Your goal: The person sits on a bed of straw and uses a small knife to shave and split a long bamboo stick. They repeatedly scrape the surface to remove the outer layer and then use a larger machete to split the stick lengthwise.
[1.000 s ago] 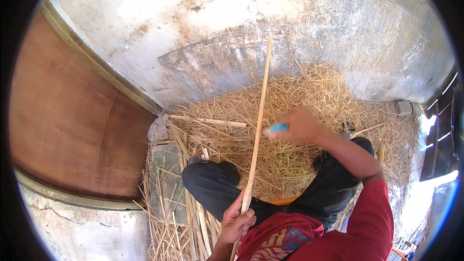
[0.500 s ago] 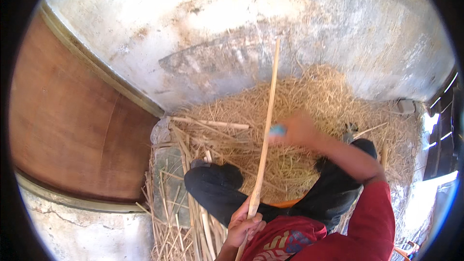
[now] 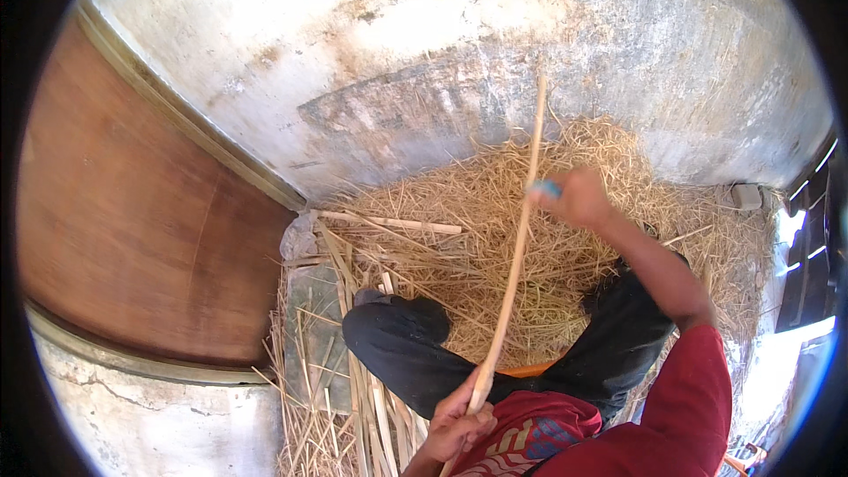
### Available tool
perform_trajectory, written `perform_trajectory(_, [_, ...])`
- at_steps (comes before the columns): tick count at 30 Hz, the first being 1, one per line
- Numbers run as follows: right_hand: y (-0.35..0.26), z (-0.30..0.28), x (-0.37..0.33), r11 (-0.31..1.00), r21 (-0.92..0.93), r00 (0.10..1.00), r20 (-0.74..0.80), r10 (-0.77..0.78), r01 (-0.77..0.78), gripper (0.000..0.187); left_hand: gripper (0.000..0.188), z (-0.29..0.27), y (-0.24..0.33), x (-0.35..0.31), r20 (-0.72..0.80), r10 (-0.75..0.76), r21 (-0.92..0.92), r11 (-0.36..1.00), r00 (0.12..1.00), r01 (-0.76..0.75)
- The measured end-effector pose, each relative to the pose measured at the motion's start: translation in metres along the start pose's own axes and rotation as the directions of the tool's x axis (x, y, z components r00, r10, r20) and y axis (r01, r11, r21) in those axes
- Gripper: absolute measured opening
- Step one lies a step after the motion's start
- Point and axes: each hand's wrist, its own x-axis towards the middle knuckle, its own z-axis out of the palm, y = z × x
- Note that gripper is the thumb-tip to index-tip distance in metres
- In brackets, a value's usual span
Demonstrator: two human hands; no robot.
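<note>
A long, pale wooden stick (image 3: 512, 287), perhaps split bamboo, slants up and away from my lap toward the wall. My left hand (image 3: 459, 426) is closed around its near end, close to my shirt. Farther up, my right hand (image 3: 580, 198) is closed on a small blue-handled tool (image 3: 547, 188) held against or right beside the stick. Motion blur and the fingers hide its blade or tip, so I cannot make out its exact kind.
Shavings (image 3: 583, 155) are heaped between my crossed legs (image 3: 397, 336) and the stained wall (image 3: 397, 35). Split strips (image 3: 380, 424) lie at my left over a stone slab (image 3: 316, 336). A brown wooden panel (image 3: 132, 212) stands left; a grey block (image 3: 746, 196) sits right.
My right hand and the blue tool have moved away from me along the stick, toward its far end. The stick's far end has swung slightly right; my left hand keeps its grip.
</note>
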Motion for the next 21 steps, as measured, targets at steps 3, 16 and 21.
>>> perform_trajectory(3, [-0.015,0.017,-0.018,0.929,-0.005,0.898,-0.253,-0.36,0.37,0.065,0.074,0.0,0.005,-0.001,0.023,0.02,0.029,0.999,1.0,-0.02])
perform_trajectory(16, [0.139,-0.025,0.043,0.971,-0.156,0.968,-0.203,0.147,-0.18,0.076,0.067,0.025,-0.001,-0.01,-0.054,-0.085,0.397,0.913,0.995,0.1])
perform_trajectory(21, [0.188,-0.031,0.054,0.772,0.037,0.754,-0.19,0.629,-0.635,0.087,0.066,0.032,0.019,-0.019,-0.109,-0.185,0.441,0.872,0.977,0.214])
